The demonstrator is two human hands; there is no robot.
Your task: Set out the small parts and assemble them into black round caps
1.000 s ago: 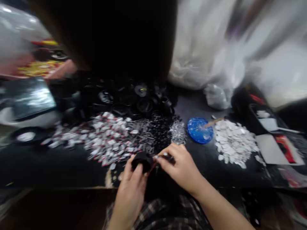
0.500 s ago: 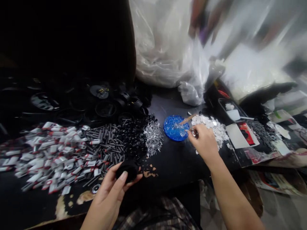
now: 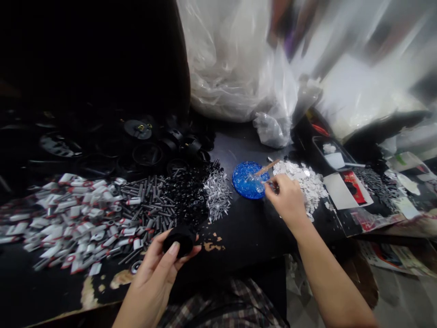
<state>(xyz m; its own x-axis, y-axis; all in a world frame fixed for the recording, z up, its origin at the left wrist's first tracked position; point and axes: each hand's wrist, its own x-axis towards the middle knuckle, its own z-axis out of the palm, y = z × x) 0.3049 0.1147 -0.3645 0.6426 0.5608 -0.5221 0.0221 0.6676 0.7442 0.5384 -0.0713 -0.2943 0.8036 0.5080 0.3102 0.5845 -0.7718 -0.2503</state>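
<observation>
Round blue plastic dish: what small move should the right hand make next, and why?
Probably ease the right hand slightly inward over the blue dish: it is at the right rim, while the left hand holds a black cylindrical part aside.

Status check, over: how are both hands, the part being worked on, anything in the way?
Left hand gripping black rounded part. Right hand at round blue dish's right edge, hold unclear. Thin light-brown stick slanting across dish, close by.

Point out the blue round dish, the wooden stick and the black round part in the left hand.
Blue round dish [image 3: 251, 196]: head view, near rim.
Wooden stick [image 3: 268, 167]: head view, middle of its visible length.
Black round part [image 3: 185, 240]: head view, middle of its visible body.
</observation>
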